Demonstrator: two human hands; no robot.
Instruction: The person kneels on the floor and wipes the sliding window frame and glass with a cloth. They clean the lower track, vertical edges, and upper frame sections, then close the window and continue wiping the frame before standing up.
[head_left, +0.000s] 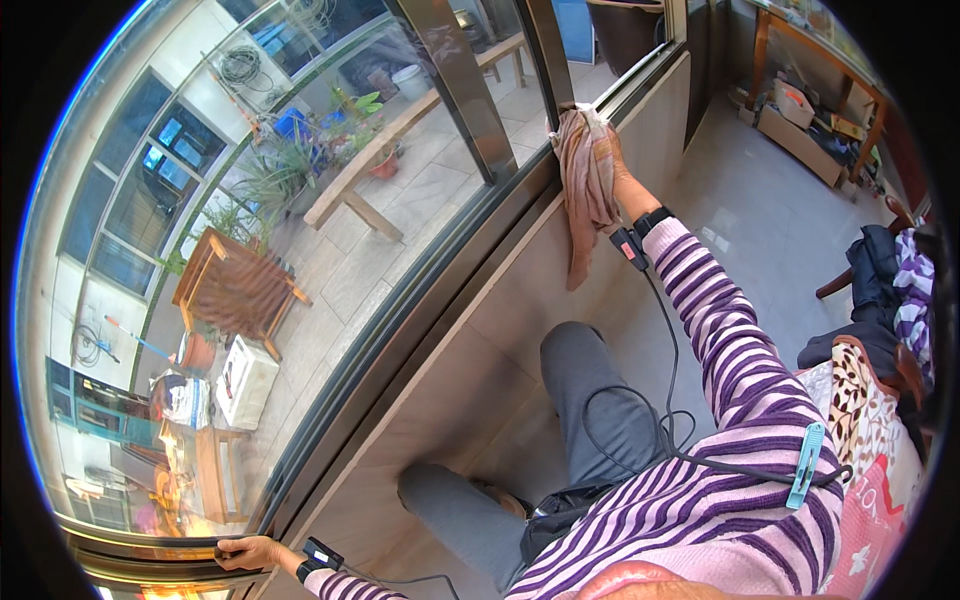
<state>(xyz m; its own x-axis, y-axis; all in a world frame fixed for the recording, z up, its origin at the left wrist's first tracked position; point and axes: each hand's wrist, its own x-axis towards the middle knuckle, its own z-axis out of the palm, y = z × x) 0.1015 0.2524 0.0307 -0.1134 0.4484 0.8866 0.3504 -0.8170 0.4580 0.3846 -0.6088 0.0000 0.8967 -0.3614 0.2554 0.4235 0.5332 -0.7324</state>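
My right hand (621, 166) grips a brownish-pink cloth (583, 169) and presses it against the window frame (555, 174), near the foot of an upright bar. The cloth's loose end hangs down over the tiled wall below. Far to the lower left, my left hand (253, 553) is curled on the dark metal frame at the window's other end; its fingertips are partly hidden. Between the two hands runs the sliding window's bottom track (420, 322), with a large glass pane (330, 247) above it.
Black cables (671, 360) run from wrist-strapped devices across my body, held by a blue clip (806, 465). Clothes-covered seating (862, 390) stands on the right. Beyond it are a wooden table (817, 49) and a cardboard box (799, 142). Outside are a bench (375, 157) and potted plants (289, 176).
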